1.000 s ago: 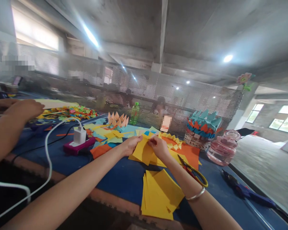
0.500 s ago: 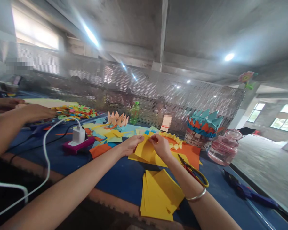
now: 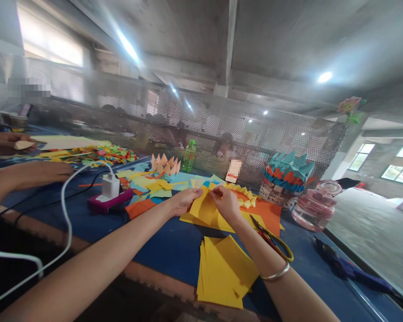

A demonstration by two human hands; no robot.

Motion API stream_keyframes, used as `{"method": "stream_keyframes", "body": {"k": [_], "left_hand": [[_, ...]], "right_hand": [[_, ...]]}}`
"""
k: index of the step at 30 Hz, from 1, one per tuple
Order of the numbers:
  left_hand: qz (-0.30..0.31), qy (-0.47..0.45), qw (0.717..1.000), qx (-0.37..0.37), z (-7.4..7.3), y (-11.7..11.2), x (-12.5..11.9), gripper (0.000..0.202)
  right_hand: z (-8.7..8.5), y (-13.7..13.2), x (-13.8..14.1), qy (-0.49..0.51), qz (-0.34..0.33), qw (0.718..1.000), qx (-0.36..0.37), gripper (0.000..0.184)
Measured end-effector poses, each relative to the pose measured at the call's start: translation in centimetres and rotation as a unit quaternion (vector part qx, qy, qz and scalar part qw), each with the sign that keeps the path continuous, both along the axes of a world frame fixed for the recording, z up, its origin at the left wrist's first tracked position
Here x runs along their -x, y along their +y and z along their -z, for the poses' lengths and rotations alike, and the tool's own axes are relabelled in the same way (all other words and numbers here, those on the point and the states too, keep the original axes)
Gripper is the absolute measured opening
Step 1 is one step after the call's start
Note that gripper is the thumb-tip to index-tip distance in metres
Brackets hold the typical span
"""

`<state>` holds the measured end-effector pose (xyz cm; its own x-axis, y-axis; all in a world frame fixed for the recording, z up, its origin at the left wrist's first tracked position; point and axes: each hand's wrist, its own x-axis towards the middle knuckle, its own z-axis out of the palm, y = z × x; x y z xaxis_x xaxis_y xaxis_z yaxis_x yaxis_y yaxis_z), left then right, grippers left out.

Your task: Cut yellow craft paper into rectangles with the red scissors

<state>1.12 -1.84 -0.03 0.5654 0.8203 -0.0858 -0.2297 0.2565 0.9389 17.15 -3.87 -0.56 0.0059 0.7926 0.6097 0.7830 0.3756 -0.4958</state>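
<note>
My left hand (image 3: 183, 201) and my right hand (image 3: 225, 203) both pinch the top edge of a yellow paper sheet (image 3: 204, 209), held just above the blue table (image 3: 168, 250). Under it lie more yellow sheets and an orange sheet (image 3: 267, 212). A stack of yellow paper squares (image 3: 225, 270) lies nearer to me, between my forearms. Scissors with yellow and red handles (image 3: 273, 243) rest beside my right wrist, which wears a silver bangle.
Another person's hands (image 3: 36, 172) work at the left, near a white charger on a pink block (image 3: 110, 193) and its white cable. Colourful paper scraps, an orange paper crown (image 3: 164, 166), a green bottle (image 3: 188, 156), a basket with a teal crown (image 3: 284, 179), a pink jar (image 3: 314, 206) and a glue gun (image 3: 345, 268) stand around. A mesh fence runs behind.
My hands lifted the yellow sheet slightly and moved closer at its top edge. The other person's nearer hand dropped lower toward the table.
</note>
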Motion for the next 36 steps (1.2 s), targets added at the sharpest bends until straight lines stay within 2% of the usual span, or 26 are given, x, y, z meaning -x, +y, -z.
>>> {"method": "stream_keyframes", "body": {"k": [16, 25, 28, 31, 36], "left_hand": [[-0.001, -0.006, 1.0, 0.009, -0.3, -0.4, -0.1, 0.021], [0.003, -0.011, 1.0, 0.01, 0.1, -0.1, 0.0, 0.015], [0.001, -0.015, 1.0, 0.008, 0.3, 0.2, -0.1, 0.017], [-0.004, -0.015, 1.0, 0.008, 0.1, 0.2, -0.1, 0.021], [-0.037, 0.003, 0.999, 0.006, -0.3, -0.3, -0.2, 0.017]], "right_hand": [[-0.2, -0.1, 0.2, -0.009, -0.002, 1.0, -0.005, 0.011], [-0.1, -0.2, 0.2, -0.006, -0.007, 1.0, 0.001, 0.011], [-0.2, -0.3, 0.2, -0.013, 0.003, 1.0, -0.027, 0.01], [-0.3, -0.3, -0.1, -0.015, 0.016, 0.998, -0.051, 0.024], [-0.3, -0.2, -1.2, -0.007, -0.022, 0.999, 0.036, 0.017]]}}
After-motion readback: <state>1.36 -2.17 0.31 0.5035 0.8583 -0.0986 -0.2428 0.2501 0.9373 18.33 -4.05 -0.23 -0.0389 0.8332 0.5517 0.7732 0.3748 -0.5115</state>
